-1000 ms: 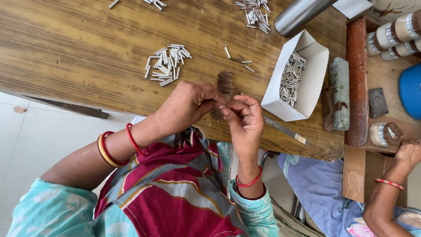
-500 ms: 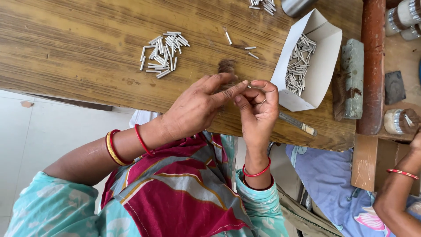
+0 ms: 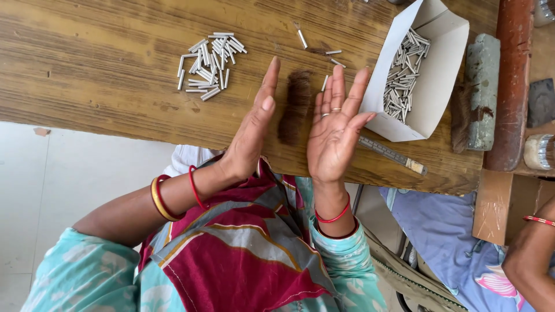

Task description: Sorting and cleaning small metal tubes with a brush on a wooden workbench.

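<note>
My left hand [image 3: 252,128] stands edge-on over the wooden table [image 3: 87,86], fingers straight and together, palm turned right. My right hand [image 3: 334,128] is spread flat with its palm up toward me, rings on two fingers. Both hold nothing. Between them a small tuft of dark brown fibre [image 3: 295,107] lies on the wood, with neither hand clearly touching it. A pile of short silvery tubes [image 3: 208,60] sits to the upper left of my left hand.
A white cardboard box [image 3: 430,118] holding several more tubes stands right of my right hand. Loose tubes [image 3: 302,38] lie beyond the tuft. A thin metal strip [image 3: 393,155] lies near the table's front edge. Another person's arm [image 3: 529,254] is at lower right.
My hands were pinched together on something small above the tuft. Now they have parted and opened flat on either side of it.
</note>
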